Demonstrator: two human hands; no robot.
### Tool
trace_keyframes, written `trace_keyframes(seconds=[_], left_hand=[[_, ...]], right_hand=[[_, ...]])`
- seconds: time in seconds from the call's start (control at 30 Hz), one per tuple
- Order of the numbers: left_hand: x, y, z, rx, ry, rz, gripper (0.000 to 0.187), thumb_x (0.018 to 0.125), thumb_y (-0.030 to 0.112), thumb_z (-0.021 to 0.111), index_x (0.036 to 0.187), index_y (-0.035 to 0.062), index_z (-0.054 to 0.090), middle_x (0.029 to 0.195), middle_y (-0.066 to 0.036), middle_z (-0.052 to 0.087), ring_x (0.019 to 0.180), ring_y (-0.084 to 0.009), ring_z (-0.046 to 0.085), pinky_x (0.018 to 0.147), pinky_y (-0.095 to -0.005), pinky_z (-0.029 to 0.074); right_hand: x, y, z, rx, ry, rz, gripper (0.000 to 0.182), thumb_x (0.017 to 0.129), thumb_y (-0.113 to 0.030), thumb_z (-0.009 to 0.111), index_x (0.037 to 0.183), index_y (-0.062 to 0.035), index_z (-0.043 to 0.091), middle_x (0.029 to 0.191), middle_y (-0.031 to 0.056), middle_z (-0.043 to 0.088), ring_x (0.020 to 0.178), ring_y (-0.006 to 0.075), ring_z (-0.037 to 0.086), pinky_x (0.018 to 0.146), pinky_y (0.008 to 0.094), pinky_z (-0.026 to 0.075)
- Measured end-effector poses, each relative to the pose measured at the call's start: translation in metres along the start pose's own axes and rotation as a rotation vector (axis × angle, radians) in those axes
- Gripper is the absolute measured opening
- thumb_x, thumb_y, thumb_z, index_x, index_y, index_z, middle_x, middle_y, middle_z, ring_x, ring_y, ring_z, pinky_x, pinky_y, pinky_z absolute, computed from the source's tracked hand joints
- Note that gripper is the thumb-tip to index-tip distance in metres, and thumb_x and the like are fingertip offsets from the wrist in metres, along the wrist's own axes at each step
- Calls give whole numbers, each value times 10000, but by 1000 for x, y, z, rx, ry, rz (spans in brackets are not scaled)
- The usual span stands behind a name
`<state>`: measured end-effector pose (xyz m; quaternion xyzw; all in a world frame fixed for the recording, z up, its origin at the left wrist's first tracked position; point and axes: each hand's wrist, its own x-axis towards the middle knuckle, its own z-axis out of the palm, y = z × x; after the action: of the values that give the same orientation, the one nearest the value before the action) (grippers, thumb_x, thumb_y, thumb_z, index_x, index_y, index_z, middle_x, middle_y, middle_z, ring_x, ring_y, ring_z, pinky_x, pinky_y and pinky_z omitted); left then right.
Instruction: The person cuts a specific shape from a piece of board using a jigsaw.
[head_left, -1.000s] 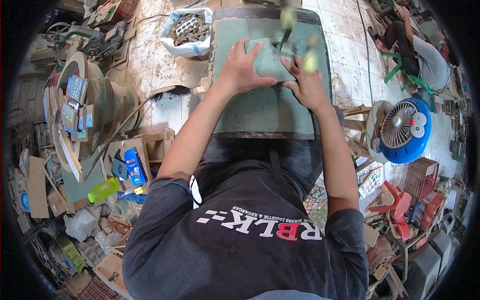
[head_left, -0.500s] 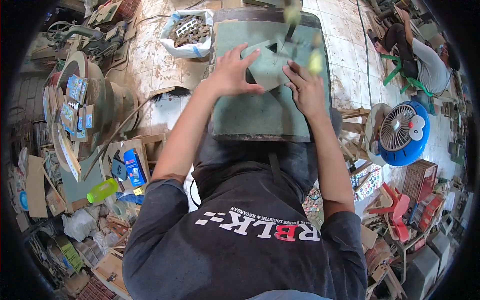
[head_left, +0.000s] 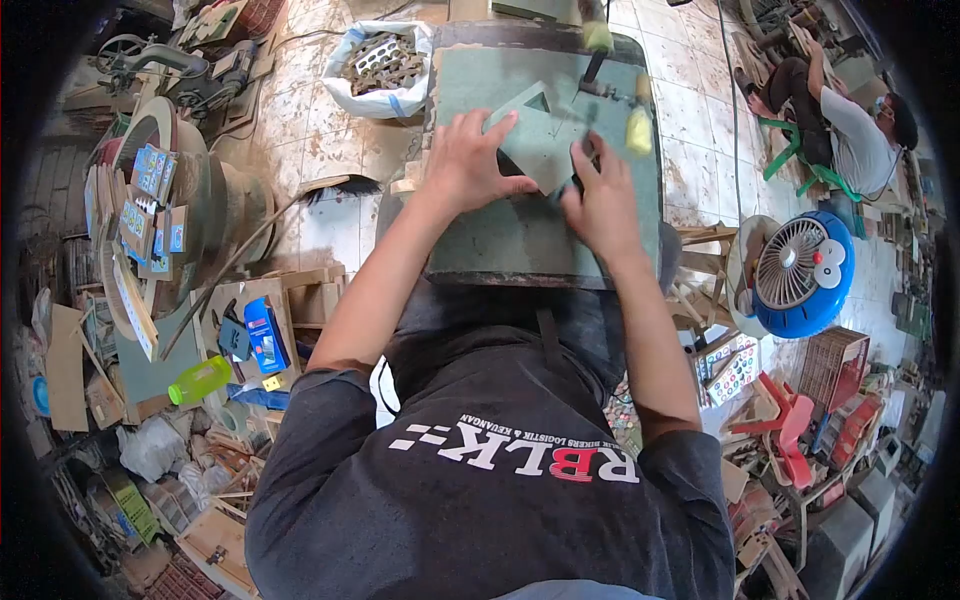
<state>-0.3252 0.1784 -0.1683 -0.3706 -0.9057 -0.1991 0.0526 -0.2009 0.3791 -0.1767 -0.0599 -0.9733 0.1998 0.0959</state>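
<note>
A thin greenish board (head_left: 555,140) with a triangular cut-out lies on the green work table (head_left: 500,250) of a powered saw. My left hand (head_left: 468,165) rests along its left side, thumb and fingers spread around that edge, gripping it. By the lower right corner, my right hand (head_left: 605,200) has bent fingers closed on the board's edge, though the fingertips are partly hidden. Just beyond the right hand stands the saw's upright dark holder (head_left: 594,68), with blurred yellow-green parts (head_left: 638,130) beside it.
A white sack (head_left: 378,75) of cut pieces stands behind the table on the left. On the right is a blue fan (head_left: 803,272), with a seated person (head_left: 855,135) farther back. A round stand (head_left: 150,270) carries printed boards on the left. Wood scraps surround my seat.
My right hand has shifted toward me and to the board's lower corner, its fingers more bent. The left hand stays on the board's left side. The view has shifted slightly.
</note>
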Motion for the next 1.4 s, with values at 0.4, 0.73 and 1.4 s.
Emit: trace_keyframes(seconds=[0.4,0.73,1.4], left_hand=[[12,-36,10,-125,-63,150,796,757,466,883,1461,216,607,1411,-143,609,1290,-346,570,1070,-474,441],[-2,-19,18,-70,55,132,849,738,506,887,1449,136,609,1422,-193,630,1372,-342,562,1177,-509,399],[-7,-12,22,-90,131,91,820,710,477,913,1398,123,640,1392,-223,636,1315,-392,598,1132,-513,462]], right_hand=[[1,-5,17,42,118,19,900,738,-289,894,1479,29,493,1623,254,376,1347,455,491,1127,493,440],[0,-1,-2,91,-42,50,933,766,-320,880,1548,-36,455,1649,250,343,1484,417,408,1202,514,374],[4,13,4,33,-90,87,946,804,-437,856,1591,-134,427,1634,218,405,1475,371,445,1218,589,298]])
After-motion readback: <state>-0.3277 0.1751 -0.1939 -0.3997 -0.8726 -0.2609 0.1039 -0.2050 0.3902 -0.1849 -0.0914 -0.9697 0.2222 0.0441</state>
